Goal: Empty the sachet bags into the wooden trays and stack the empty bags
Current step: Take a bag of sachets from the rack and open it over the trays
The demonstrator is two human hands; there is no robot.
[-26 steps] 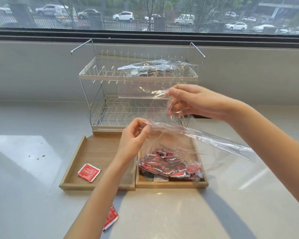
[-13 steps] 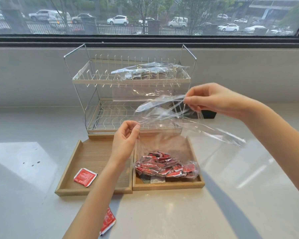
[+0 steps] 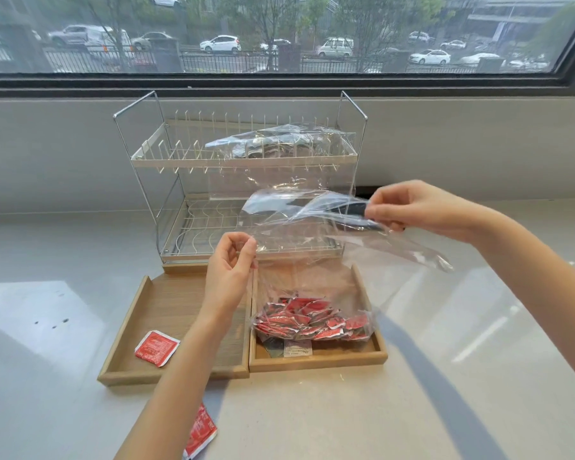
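Bag [image 3: 316, 234], thin slippery film pinched at its top edge by left hand [image 3: 229, 270] and right hand [image 3: 409, 207], hangs limp over the right tray [image 3: 316, 363], sachets [image 3: 312, 322] weighting its bottom; likely best gripped by the corners

The clear bag [image 3: 316, 247] is thin, glossy, crinkled plastic film. Below it, the two trays [image 3: 166, 303] are matt pale wood with visible grain. The red sachets [image 3: 307, 322] look shiny foil-like. Behind the trays, the rack [image 3: 166, 180] is bright polished metal wire. The counter [image 3: 412, 393] is smooth, slightly glossy.
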